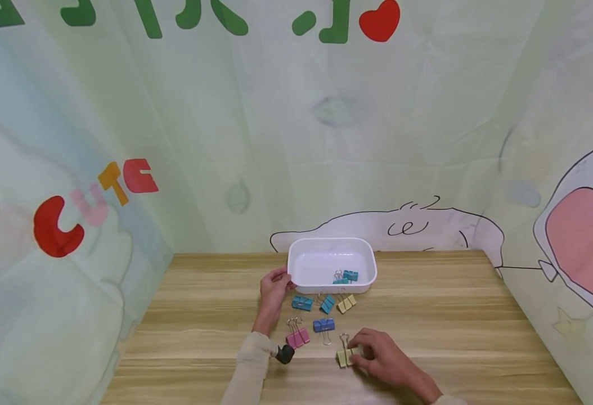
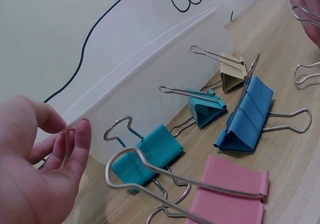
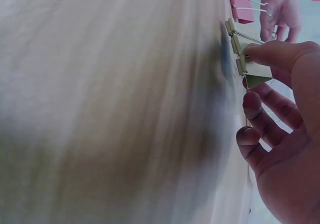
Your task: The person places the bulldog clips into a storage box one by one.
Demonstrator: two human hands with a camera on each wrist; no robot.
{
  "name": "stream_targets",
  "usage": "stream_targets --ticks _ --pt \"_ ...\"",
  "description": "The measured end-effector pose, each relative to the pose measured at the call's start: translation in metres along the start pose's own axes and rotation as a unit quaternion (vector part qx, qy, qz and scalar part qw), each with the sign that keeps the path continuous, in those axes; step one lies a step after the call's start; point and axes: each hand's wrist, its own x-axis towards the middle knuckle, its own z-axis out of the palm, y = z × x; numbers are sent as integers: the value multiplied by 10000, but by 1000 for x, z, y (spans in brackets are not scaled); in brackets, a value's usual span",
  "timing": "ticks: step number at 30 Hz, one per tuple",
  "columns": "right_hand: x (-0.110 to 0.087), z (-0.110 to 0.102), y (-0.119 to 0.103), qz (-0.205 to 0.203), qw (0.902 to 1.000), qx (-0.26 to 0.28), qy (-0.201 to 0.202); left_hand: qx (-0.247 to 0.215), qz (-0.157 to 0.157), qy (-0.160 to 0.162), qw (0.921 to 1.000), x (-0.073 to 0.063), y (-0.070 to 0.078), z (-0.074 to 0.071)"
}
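My left hand (image 1: 273,292) pinches the left rim of a white plastic tray (image 1: 322,288), fingertips and thumb meeting at its edge in the left wrist view. On the table below, my right hand (image 1: 385,357) holds a yellow-green binder clip (image 1: 344,359) between thumb and fingers. In the right wrist view the thumb presses on the face of that clip (image 3: 259,70). Between the hands lie a pink binder clip (image 1: 297,338) and a dark blue binder clip (image 1: 324,325). Close to the tray's front are a teal clip (image 1: 302,304), a blue clip (image 1: 328,304) and a pale yellow clip (image 1: 347,304).
Teal binder clips (image 1: 350,275) lie inside the tray at its front right. The wooden table (image 1: 448,315) ends against a printed backdrop (image 1: 236,140) behind the tray. A black device (image 1: 285,354) sits at the left wrist, close to the pink clip.
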Motion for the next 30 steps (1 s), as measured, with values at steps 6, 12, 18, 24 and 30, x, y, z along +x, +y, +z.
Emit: stream_targets --ticks 6,12,18,24,30 --pt "10 -4 -2 -334 9991 -143 210 13 -6 -4 10000 0 1 0" --pt "20 -12 -7 -504 9976 -338 328 33 7 -32 10000 0 0 -2" --pt "34 -23 -13 -462 9976 -377 357 34 0 -51 10000 0 0 -2" --pt "50 -35 -17 -514 9963 -549 420 26 2 -69 10000 -1 1 -1" --pt "66 -45 -23 -500 9955 -672 439 -4 -26 -25 10000 0 1 -1"
